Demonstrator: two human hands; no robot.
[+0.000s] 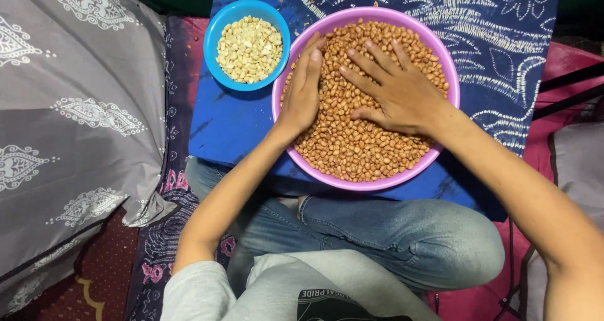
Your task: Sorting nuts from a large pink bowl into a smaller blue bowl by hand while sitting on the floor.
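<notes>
Blue patterned cloth underlies a pink plastic basin of red-skinned peanuts; left hand and right hand lie flat on the nuts, gripping nothing. A hard sweep outward from the palms could spill nuts over the rim.

— What can't you make out around the hands?

— The right hand lies flat on the peanuts, so the nuts under its palm are covered. The left hand stands on edge, hiding its own palm and the nuts beneath it.

— And the pink bowl?

— Its bottom is buried under nuts. Left of the left hand, the blue bowl hides its floor under pale peeled nuts.

— The arms?

— The right forearm runs off the frame's edge.
</notes>
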